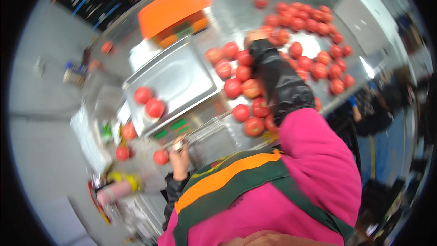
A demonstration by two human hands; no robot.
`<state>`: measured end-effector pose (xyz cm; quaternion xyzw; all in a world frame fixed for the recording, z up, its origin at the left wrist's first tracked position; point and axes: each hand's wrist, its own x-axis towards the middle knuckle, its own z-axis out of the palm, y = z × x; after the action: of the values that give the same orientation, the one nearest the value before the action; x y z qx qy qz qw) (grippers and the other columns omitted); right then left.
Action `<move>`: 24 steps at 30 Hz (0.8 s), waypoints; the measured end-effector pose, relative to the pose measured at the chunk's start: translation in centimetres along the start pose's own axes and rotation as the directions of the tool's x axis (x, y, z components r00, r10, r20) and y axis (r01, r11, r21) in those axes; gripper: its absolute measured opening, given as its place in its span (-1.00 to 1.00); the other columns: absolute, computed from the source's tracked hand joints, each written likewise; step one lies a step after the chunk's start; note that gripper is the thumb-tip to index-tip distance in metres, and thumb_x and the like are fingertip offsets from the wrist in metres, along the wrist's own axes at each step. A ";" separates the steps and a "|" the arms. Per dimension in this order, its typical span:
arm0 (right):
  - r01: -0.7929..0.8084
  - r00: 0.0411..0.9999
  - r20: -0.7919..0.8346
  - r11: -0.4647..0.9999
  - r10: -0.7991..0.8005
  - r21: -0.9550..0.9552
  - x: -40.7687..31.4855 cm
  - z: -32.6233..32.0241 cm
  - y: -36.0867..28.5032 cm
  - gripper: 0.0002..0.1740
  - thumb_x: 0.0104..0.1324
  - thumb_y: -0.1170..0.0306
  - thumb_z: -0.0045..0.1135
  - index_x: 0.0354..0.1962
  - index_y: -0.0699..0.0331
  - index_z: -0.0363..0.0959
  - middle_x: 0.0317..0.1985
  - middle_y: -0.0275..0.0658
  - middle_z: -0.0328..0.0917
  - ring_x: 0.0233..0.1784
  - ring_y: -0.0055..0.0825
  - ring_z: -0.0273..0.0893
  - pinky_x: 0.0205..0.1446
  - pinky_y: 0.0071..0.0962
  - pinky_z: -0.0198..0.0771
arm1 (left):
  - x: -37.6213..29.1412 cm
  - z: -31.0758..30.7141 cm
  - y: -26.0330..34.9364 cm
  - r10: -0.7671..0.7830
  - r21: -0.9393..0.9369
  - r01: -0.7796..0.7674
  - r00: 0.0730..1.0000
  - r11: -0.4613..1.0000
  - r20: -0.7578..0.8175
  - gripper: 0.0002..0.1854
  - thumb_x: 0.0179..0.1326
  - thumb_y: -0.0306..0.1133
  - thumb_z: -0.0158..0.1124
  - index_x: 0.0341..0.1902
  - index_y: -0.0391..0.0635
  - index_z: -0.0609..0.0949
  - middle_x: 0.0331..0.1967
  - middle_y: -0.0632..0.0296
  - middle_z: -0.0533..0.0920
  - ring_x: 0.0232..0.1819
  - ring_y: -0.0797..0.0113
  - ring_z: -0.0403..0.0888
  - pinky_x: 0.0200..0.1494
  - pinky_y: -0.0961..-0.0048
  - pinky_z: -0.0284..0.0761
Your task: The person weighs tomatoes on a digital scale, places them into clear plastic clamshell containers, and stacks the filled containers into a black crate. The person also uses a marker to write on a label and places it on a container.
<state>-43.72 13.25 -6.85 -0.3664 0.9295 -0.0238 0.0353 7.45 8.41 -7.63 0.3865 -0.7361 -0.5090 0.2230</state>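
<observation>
My right hand (256, 37) reaches out over the metal table among many red tomatoes (233, 88); its fingers are blurred against them, and whether it grips one cannot be told. Low at the left, my left hand (179, 155) is curled around a small pale object (178, 146), too blurred to name. A tomato (160, 157) lies just left of that hand, and a clear plastic container (215, 141) stands to its right. Two tomatoes (155, 108) sit at the near left end of a shallow metal tray (170, 82) between my hands.
An orange bin (174, 8) stands behind the tray. A white container (370, 20) is at the table's far right. Clear plastic packaging (104, 92) and loose tomatoes (122, 153) lie at the left, with a pink cylindrical thing (114, 193) nearer. Another person (372, 109) is at the right.
</observation>
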 end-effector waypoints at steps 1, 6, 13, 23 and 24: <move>0.068 0.994 0.088 0.998 -0.069 0.016 0.1 -0.2 0.6 -0.63 0.18 0.24 -0.01 -0.12 0.21 0.55 -0.01 -0.03 0.52 0.10 -0.08 0.47 0.15 -0.14 0.42 | -0.3 -0.1 0.3 0.142 0.195 -0.141 0.990 0.970 0.009 -0.74 0.23 -0.54 0.22 0.00 -0.25 0.57 -0.15 0.18 0.66 -0.09 0.43 0.56 0.01 0.49 0.45; -0.008 0.986 -0.158 0.966 0.051 0.260 -1.6 -4.3 -1.9 -0.47 0.05 0.31 0.20 0.02 0.26 0.42 0.01 0.04 0.47 0.11 -0.05 0.44 0.17 -0.20 0.38 | -0.3 -0.2 1.6 0.184 0.126 -0.181 0.983 0.975 -0.008 -0.69 0.15 -0.58 0.21 0.01 -0.19 0.57 -0.12 0.05 0.65 -0.06 0.11 0.62 -0.02 0.40 0.48; 0.823 0.567 -0.396 0.514 -0.722 0.241 -9.3 -7.7 -16.3 -0.80 -0.01 0.48 0.12 -0.35 0.24 0.45 -0.16 -0.07 0.49 -0.04 -0.10 0.46 -0.02 -0.15 0.41 | 0.3 -0.3 2.5 0.232 0.149 -0.238 0.971 0.960 0.055 -0.69 0.14 -0.57 0.22 0.00 -0.13 0.57 -0.17 0.03 0.64 -0.11 0.03 0.60 -0.10 0.36 0.48; 0.615 0.769 -0.537 0.631 -0.347 0.473 -19.7 -6.0 -7.2 -0.70 0.19 0.37 0.17 -0.12 0.30 0.50 -0.04 -0.12 0.50 0.05 -0.16 0.45 0.11 -0.30 0.37 | 0.1 -1.8 1.3 0.297 0.217 -0.310 0.951 0.926 0.090 -0.73 0.19 -0.59 0.14 -0.02 -0.24 0.58 -0.15 0.08 0.65 -0.10 0.21 0.62 -0.02 0.40 0.46; 0.520 0.819 -0.525 0.688 -0.233 0.506 -20.8 -5.4 -4.4 -0.73 0.20 0.38 0.16 -0.15 0.29 0.51 -0.09 -0.12 0.52 0.01 -0.15 0.47 0.09 -0.30 0.38 | 0.1 -1.8 1.3 0.325 0.243 -0.336 0.942 0.910 0.087 -0.74 0.19 -0.60 0.11 -0.03 -0.25 0.58 -0.16 0.06 0.64 -0.12 0.18 0.61 -0.03 0.38 0.46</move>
<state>-25.99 24.36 -0.13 -0.5061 0.7528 -0.4178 -0.0510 8.26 7.48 -5.78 0.2704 -0.8548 -0.3735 0.2380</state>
